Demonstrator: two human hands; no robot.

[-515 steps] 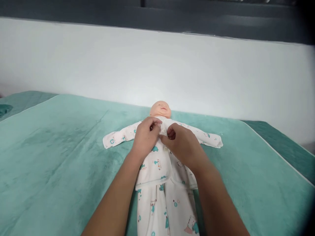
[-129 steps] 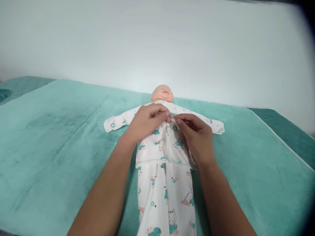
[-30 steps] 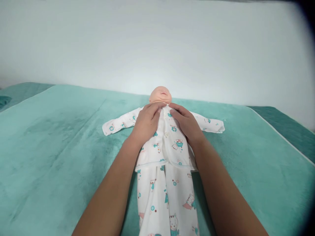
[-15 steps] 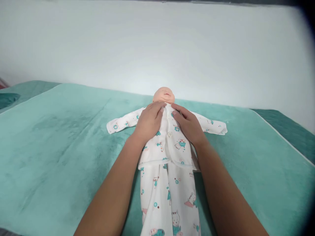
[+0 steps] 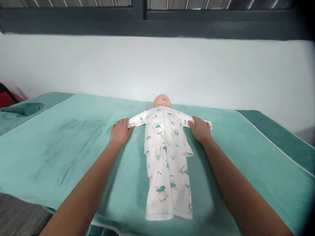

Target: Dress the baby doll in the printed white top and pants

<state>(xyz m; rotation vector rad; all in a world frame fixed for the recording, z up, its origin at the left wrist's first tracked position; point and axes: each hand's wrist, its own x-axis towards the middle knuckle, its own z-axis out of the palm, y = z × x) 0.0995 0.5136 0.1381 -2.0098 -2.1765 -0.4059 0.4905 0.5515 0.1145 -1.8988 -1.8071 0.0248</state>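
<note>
A baby doll [image 5: 162, 101] lies on its back, dressed in a white printed shirt [image 5: 163, 127] and matching trousers [image 5: 159, 183]. Its arms stretch out sideways in long sleeves. Around the outer end of the sleeve at the left is my left hand [image 5: 120, 132], fingers over it and thumb on the near side, hiding the cuff. My right hand [image 5: 201, 129] is closed over the other sleeve, and the white cuff [image 5: 209, 124] sticks out beyond it. The front of the shirt is fastened and its hem overlaps the trousers. Both trouser legs lie straight towards me.
A green plush cover [image 5: 73, 147] spreads under the doll, with darker green borders. Behind it rises a white wall [image 5: 157, 68] below a dark window frame [image 5: 172, 24]. At the far left lie a folded green cloth [image 5: 23, 108] and something red [image 5: 6, 99]. Grey floor [image 5: 19, 216] shows lower left.
My hands have moved apart from the doll's chest, outward to its two sleeves. The view has tilted up and back, so the window frame and the trouser hems now show.
</note>
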